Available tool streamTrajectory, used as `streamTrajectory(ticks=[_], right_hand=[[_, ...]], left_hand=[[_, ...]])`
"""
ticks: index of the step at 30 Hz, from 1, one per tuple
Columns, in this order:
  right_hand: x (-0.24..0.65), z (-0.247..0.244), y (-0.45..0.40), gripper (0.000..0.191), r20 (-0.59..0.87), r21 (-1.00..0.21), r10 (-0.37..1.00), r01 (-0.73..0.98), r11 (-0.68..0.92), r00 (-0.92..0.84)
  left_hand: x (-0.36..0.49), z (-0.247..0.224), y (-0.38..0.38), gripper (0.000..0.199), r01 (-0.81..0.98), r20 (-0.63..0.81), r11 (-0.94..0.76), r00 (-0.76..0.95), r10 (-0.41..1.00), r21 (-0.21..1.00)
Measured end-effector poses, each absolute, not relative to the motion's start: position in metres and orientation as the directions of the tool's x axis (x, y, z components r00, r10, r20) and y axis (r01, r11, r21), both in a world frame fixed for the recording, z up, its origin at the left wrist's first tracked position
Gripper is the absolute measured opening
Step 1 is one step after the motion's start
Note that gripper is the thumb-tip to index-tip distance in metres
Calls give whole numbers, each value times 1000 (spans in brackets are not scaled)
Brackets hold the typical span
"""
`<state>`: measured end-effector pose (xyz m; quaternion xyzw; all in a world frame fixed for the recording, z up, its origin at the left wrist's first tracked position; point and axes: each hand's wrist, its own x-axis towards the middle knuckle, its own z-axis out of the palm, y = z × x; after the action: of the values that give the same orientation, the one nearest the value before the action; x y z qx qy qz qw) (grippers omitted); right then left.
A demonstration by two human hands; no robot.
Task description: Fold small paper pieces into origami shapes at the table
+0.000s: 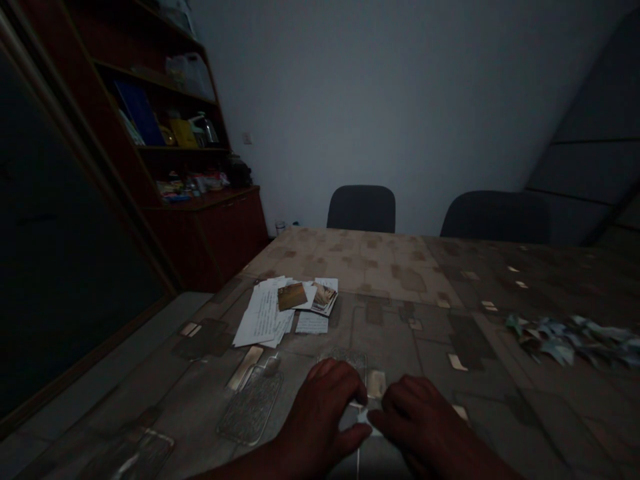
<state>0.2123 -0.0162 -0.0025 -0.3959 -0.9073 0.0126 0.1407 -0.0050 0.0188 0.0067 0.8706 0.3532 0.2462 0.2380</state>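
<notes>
Low in the view, my left hand and my right hand are close together just above the table. Between them is a small white piece of paper, its far edge partly hidden by my fingers. My left thumb and curled fingers close on its left side. The fingers of my right hand are bent inward and pinch its right side. Dim light leaves the paper's exact shape and any folds unclear.
A patterned tablecloth covers the table. White written sheets lie left of centre, with picture cards on top. Crumpled greenish papers are heaped at right. Two grey chairs stand behind; a shelf cabinet is at left.
</notes>
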Motion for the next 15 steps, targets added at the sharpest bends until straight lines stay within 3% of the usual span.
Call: streamTrajectory(ticks=[9,15], right_hand=[[208,-5,-17,35,296,-141,722,719,680,-625],[213,32,-25,35,197,-316,755,689,653,-625]], left_hand=[[-7,9,18,22,474,268,-654,649,712,590],[-7,7,19,26,466,269,-655,653,708,595]])
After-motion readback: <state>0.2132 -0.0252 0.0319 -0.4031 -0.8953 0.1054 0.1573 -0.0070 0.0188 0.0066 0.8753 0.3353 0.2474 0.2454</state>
